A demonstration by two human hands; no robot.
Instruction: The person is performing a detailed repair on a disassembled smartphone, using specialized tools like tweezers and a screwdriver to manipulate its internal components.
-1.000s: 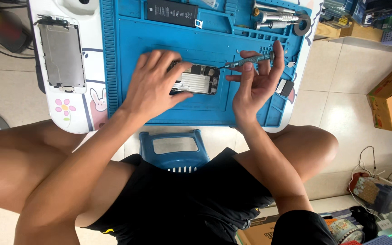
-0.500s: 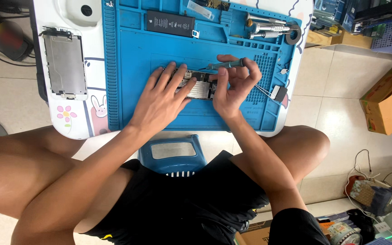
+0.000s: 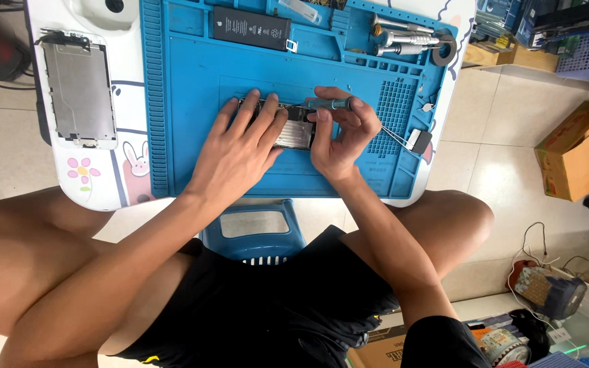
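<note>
An opened phone body [image 3: 296,128] lies on a blue repair mat [image 3: 192,88]. My left hand [image 3: 240,153] rests flat on it, fingers spread over its left part and holding it down. My right hand [image 3: 342,136] grips a slim teal-handled screwdriver [image 3: 327,104], held nearly level with its tip pointing left over the phone's upper edge. Most of the phone is hidden under my fingers.
A black phone battery [image 3: 251,27] lies at the mat's top. A detached screen frame [image 3: 78,88] sits on the white table at left. Metal tools [image 3: 403,41] fill the mat's top-right tray; tweezers [image 3: 407,140] lie at right. Cardboard boxes [image 3: 574,153] stand on the floor.
My right hand has come in from the right with the screwdriver and closed up against the phone. My left hand has stayed on the phone.
</note>
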